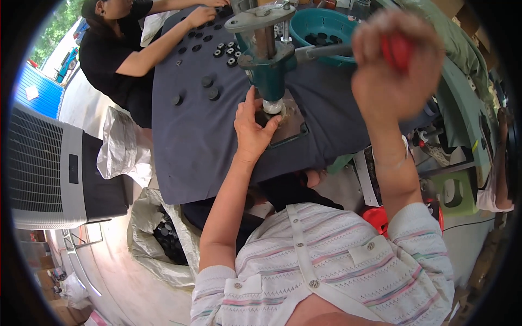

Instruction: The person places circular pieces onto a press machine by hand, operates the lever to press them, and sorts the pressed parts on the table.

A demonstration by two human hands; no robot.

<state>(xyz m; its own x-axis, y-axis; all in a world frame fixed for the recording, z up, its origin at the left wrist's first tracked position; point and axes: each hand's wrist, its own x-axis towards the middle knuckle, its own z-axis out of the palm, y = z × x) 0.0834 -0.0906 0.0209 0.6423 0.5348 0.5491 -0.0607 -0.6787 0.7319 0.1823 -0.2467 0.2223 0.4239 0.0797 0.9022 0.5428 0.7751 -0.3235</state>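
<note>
A teal hand press (267,54) stands on a table covered in dark grey cloth (190,130). My left hand (253,126) rests at the press base, fingers beside a small round part (273,106) under the ram. My right hand (392,62) is raised and closed around the red knob (397,50) of the press lever (325,51), which runs from the knob to the press head.
Several black round parts (209,81) lie scattered on the cloth. A teal basin (321,24) holds more behind the press. Another person in black (114,49) works at the far left. A white sack of dark parts (163,239) and a grey cooler unit (49,168) stand left.
</note>
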